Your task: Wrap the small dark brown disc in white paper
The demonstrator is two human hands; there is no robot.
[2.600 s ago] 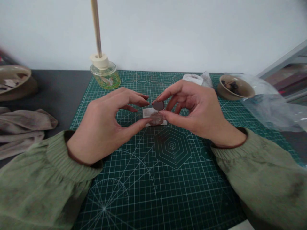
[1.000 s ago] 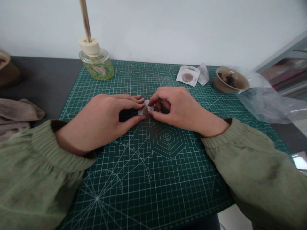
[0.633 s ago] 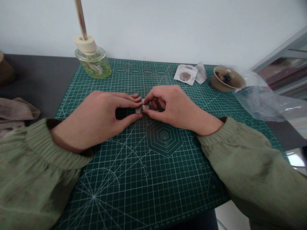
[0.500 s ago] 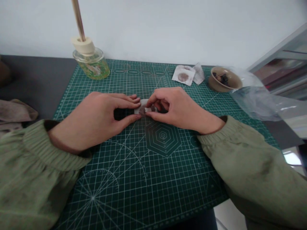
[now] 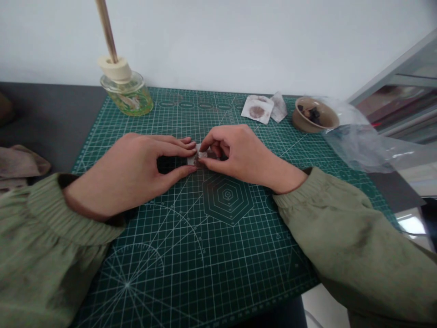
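Between my hands, on the green cutting mat [image 5: 177, 273], lies a small white paper packet [image 5: 193, 160] with brown staining. My left hand [image 5: 136, 168] holds its left end down, fingertips along the top and thumb at the near edge. With thumb and forefinger, my right hand [image 5: 232, 150] pinches a pale bit of the same packet, close beside the left fingertips. A brown, thin part reaches right beneath my right fingers. Much of the packet is hidden by fingers, so its exact shape cannot be made out.
White squares with brown round stains [image 5: 257, 110] lie at the mat's back. Beside them stands a tan bowl [image 5: 316, 123] of dark pieces, against a clear plastic bag [image 5: 362, 146]. A reed diffuser bottle [image 5: 128, 95] stands back left; a brownish cloth [image 5: 22, 161] lies far left.
My right fingertips have moved left with the pinched bit, closer to my left fingertips. My left hand stays on the packet. The whole view has shifted slightly.
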